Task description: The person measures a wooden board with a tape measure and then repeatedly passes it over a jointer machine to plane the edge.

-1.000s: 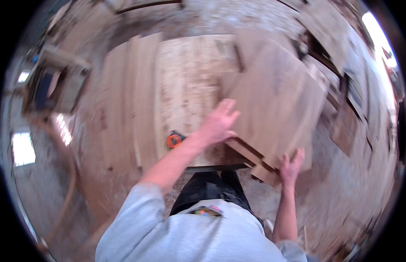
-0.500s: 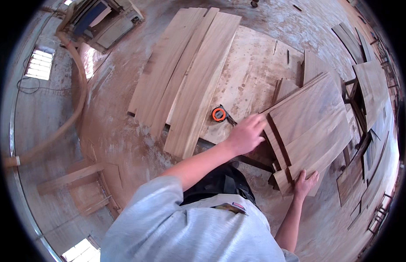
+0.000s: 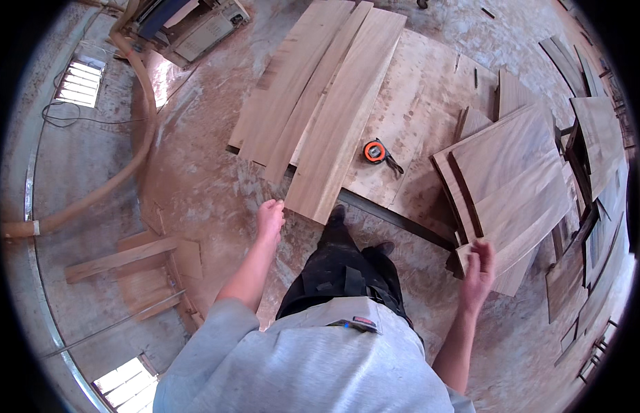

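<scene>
My left hand [image 3: 270, 219] is beside the near corner of the long pale boards [image 3: 337, 120], fingers curled; I cannot make out whether they hold anything. My right hand [image 3: 479, 268] is open, fingers bent but apart, at the near corner of the stack of wider wooden panels [image 3: 512, 168]. Between boards and stack, an orange-and-black tape measure [image 3: 375, 151] lies on the worn worktop [image 3: 420, 89]. A short dark strip [image 3: 476, 78] lies toward its far edge.
A thick hose [image 3: 137, 158] curves along my left below a machine [image 3: 196, 38]. A wooden frame [image 3: 123, 258] lies on the floor at lower left. More panels [image 3: 595, 138] lean on supports at my right. My feet [image 3: 337, 215] are at the worktop's near edge.
My left hand has left the panel stack and moved left to the long boards. My right hand has shifted its fingers at the stack's corner. The view has turned, so the worktop appears higher.
</scene>
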The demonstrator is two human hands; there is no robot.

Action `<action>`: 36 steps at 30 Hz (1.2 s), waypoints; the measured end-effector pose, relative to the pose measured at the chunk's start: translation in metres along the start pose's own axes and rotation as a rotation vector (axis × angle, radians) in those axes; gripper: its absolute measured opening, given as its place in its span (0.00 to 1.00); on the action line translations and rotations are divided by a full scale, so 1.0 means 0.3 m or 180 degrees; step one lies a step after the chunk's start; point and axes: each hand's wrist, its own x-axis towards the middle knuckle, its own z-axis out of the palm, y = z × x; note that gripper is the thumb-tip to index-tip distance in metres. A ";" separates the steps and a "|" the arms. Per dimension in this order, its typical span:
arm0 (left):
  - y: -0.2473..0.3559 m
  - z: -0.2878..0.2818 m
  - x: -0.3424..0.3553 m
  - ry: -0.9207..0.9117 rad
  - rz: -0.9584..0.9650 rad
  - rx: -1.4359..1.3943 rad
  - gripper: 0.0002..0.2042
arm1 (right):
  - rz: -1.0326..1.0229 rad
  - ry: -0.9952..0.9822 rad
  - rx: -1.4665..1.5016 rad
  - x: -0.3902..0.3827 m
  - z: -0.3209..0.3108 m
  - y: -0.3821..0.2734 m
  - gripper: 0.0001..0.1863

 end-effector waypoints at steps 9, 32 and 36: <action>0.033 -0.003 0.114 -0.1559 -0.0776 -0.0304 0.11 | 0.1041 -0.1685 -0.0700 -0.213 0.676 0.069 0.28; 0.211 -0.223 0.367 -0.2397 -0.1534 -0.0227 0.06 | 0.1759 -0.0798 -0.0122 -0.134 1.210 0.110 0.20; 0.356 -0.362 0.531 -0.1506 0.0092 0.0631 0.05 | 0.2163 -0.0457 0.0207 -0.162 1.182 0.070 0.18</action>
